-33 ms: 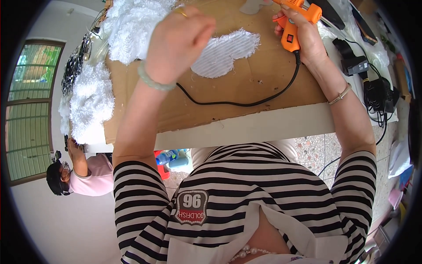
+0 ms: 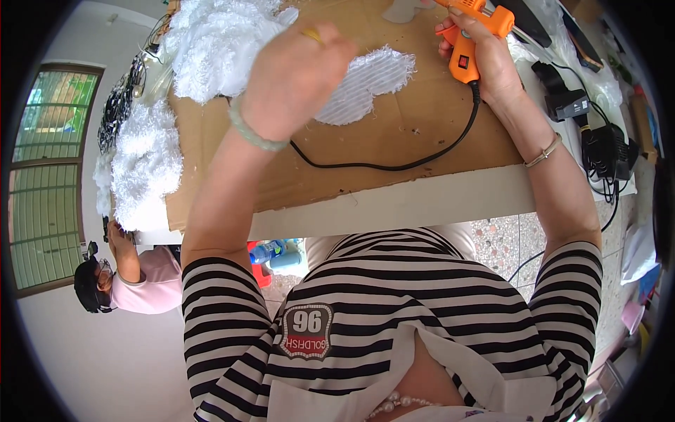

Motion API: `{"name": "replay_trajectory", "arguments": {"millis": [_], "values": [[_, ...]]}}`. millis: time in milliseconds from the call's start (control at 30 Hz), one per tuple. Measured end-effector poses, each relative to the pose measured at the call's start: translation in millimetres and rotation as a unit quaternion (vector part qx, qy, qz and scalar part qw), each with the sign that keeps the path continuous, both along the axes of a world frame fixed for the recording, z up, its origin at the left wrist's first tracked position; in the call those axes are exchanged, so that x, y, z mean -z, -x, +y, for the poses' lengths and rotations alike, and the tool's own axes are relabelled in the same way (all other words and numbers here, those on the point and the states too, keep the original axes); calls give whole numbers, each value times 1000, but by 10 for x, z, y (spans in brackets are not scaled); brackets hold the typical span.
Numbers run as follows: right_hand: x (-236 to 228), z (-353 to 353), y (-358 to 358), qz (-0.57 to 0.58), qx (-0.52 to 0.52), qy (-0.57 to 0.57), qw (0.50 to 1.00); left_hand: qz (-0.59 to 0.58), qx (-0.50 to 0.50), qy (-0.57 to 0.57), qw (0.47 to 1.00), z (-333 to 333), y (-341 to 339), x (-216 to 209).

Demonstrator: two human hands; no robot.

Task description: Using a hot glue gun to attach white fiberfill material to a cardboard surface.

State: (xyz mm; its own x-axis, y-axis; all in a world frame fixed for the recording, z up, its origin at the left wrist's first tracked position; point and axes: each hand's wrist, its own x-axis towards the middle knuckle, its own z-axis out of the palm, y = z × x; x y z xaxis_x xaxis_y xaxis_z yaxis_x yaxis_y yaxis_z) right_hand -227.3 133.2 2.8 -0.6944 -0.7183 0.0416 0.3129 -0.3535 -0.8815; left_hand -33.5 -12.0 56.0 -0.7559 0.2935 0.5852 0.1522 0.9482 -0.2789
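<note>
An orange hot glue gun [image 2: 465,53] is in my right hand [image 2: 496,63], at the upper right of the cardboard; its black cord curves back to the left. My left hand [image 2: 299,81], blurred by motion, is curled closed above the left part of a white fabric piece [image 2: 365,84]. That piece is irregular in outline, with faint stripes and fuzzy edges. What the left fingers hold, if anything, is hidden under the hand. A small greyish-white flat piece [image 2: 402,10] lies at the far edge.
Brown cardboard [image 2: 415,141] covers the white table [image 2: 394,197]. Fluffy white fabric heaps [image 2: 211,49] lie at left. Black adapters with cables [image 2: 608,151] and clear plastic bags [image 2: 598,84] lie at right. A person in a pink top [image 2: 148,285] works at the far left.
My left hand has shifted slightly right and nearer, over more of the white fabric piece. My right hand and the glue gun have stayed put.
</note>
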Motion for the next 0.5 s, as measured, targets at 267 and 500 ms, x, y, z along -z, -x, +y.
{"name": "replay_trajectory", "arguments": {"millis": [267,500], "values": [[71,22,65,85,-1,-76,993,-89,25,15,996,129,-37,476],[78,5,71,103,-17,-84,991,-73,5,-67,995,67,-119,507]]}}
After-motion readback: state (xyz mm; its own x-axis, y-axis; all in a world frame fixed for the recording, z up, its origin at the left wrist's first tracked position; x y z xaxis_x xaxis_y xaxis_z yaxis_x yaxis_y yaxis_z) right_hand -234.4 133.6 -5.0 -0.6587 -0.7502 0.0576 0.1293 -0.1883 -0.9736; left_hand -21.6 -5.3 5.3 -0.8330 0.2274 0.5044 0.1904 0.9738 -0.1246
